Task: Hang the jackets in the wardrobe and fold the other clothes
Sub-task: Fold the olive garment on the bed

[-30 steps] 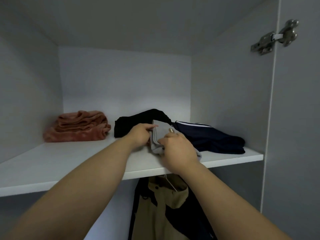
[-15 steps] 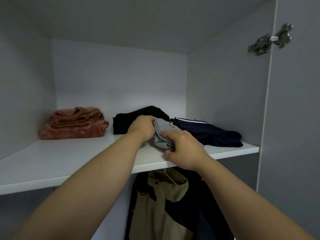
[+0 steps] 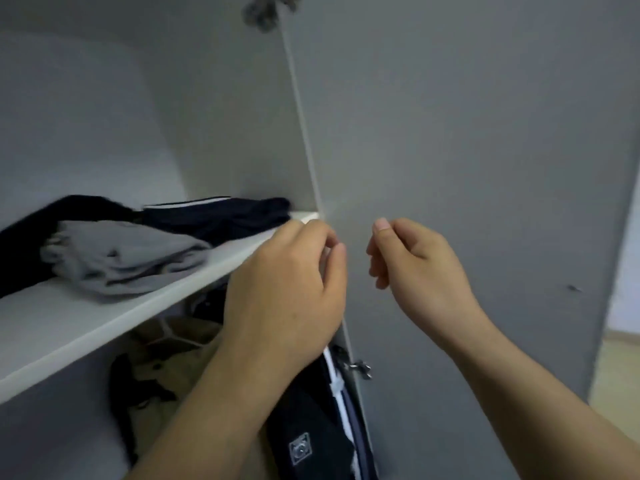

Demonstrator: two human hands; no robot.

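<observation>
Both hands are raised with fingers loosely curled, holding nothing: the left hand [image 3: 287,289] before the shelf's [image 3: 69,323] right end, the right hand [image 3: 422,268] before the wardrobe door [image 3: 467,133]. On the shelf a folded grey garment [image 3: 121,258] lies beside a black garment [image 3: 31,237] and a navy striped garment [image 3: 221,218]. Below hang a tan jacket [image 3: 173,362] and a dark jacket [image 3: 308,424].

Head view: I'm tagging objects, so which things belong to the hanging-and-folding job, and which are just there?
Job: grey folded garment, navy striped garment, black garment, hung tan jacket, hung navy jacket.
Just there: shelf, wardrobe door, hinge.
</observation>
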